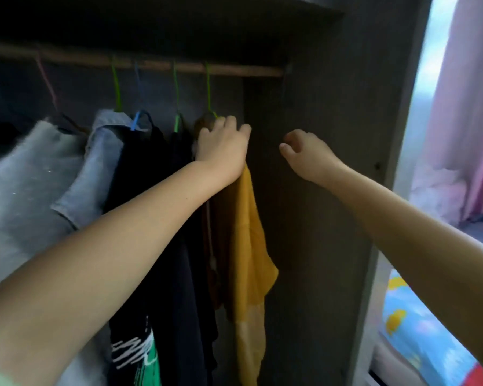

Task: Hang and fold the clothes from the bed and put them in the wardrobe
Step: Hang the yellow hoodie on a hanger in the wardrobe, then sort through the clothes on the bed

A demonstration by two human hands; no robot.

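Left hand (223, 146) rests curled on the shoulder of the mustard garment (248, 240), gripping it at the green hanger (210, 93) on the wardrobe rail (234, 70). Right hand (304, 154), at three o'clock of it, hangs loosely curled, holding nothing.

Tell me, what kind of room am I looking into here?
Most likely a bedroom, seen from inside an open wardrobe. Clothes hang on a wooden rail, among them a mustard garment that the left hand holds near its hanger. A pink curtain and patterned bedding show at right.
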